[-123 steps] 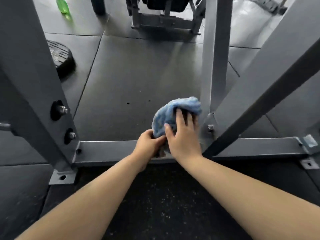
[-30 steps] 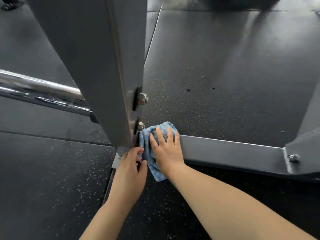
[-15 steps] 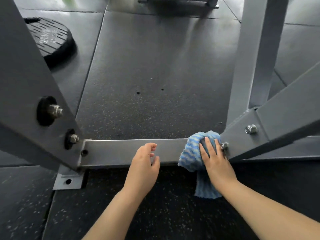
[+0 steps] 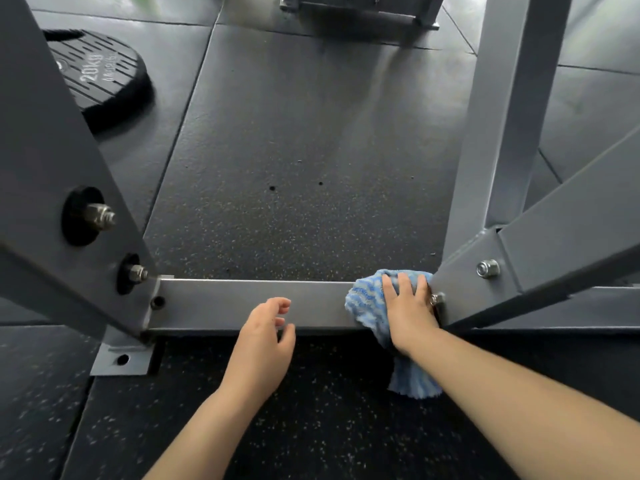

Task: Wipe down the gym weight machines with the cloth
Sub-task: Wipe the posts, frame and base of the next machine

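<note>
Gym floor; hands on cloth

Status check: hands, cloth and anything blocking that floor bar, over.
Right hand flat, pressing blue striped cloth on grey steel floor bar at its right joint. Left hand loose, holding nothing. Silver joint bolt touches cloth edge.

Blue-and-white striped cloth, bunched, draped over the right end of a grey horizontal frame bar, one corner hanging below toward the floor
</note>
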A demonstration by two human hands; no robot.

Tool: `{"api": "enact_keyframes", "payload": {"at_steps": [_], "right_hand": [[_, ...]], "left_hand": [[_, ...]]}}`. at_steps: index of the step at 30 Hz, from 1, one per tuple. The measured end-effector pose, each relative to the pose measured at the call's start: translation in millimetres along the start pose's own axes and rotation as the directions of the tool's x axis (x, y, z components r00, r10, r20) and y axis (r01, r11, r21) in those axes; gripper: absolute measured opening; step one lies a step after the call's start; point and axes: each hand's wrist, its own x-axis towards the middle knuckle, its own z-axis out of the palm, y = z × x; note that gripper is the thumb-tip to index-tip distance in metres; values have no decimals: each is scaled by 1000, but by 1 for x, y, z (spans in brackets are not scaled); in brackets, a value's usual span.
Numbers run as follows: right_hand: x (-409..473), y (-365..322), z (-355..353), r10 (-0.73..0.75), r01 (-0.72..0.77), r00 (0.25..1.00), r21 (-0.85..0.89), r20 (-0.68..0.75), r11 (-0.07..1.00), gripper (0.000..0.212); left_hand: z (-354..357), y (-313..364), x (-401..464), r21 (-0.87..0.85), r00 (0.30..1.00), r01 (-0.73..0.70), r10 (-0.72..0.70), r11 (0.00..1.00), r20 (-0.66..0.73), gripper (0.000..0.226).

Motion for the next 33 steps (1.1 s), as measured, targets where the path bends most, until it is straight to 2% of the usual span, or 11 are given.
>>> {"api": "enact_keyframes", "payload": {"at_steps": [3,7,10,12,16,19,25,29,31,32,33], "right_hand": [[10,-1,-10,-4,5,997,-13,83,1000,104],[-17,-5,18,66,-60,988,52,-138,997,82],[-35,-4,42,3,9,954,38,-300,999,94],[-36,-4,49,22,-16,975,27,-220,1000,103],[-19,-7,25,48,-32,975,76,-216,997,86],[0,0,2,-3,3,999,-10,-47,1000,94],[-32,-5,9,-94,84,987,-83,-131,993,95],[-61,7,-32,-150,170,965,-78,213,982,49],[-80,11,-67,-217,242,953,-99,211,965,40],[-89,13,-89,-229,262,957,-190,177,946,40],[-97,20,-107,-307,306,950,-346,55,887,40]], "left_hand": [[4,8,5,-8,1000,-8,8,1000,12,32],[11,21,4,-20,999,-35,35,999,26,32],[18,24,1,-17,997,-47,48,999,57,32],[24,25,-2,-15,995,-52,53,999,86,33],[31,31,-5,3,989,-60,60,998,138,34],[25,32,-7,24,990,-63,60,998,131,34],[15,32,-8,22,994,-12,9,1000,106,33],[27,52,-12,11,974,-22,19,1000,227,41],[35,67,-13,-8,964,-68,68,998,258,45],[37,76,-12,-27,960,-104,107,994,258,47],[38,87,-9,-55,958,-143,152,988,243,48]]}}
